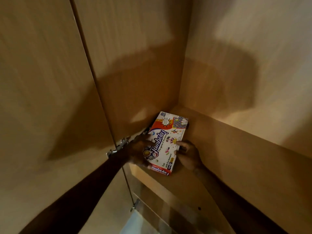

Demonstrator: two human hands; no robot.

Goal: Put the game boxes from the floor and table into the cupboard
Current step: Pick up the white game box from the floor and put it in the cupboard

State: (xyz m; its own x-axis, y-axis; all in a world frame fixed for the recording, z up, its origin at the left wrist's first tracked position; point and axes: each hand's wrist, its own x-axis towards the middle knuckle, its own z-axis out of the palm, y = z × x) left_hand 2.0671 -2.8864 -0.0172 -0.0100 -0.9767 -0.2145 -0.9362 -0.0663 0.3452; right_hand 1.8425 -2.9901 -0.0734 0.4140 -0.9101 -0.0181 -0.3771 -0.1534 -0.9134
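Both arms reach forward and meet mid-frame, the left arm [84,188] stretching in from lower left, the right arm [219,184] from lower right. The left hand [138,149] grips the game box [166,132] at its left edge, thumb laid on top; the right hand [188,154] pinches the opposite edge, fingers [179,145] curled. In the dim light, the left fingers seem tucked underneath

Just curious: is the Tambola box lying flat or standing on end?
Flat. The Tambola box lies face up on the cupboard shelf, left hand and right hand gripping its sides.
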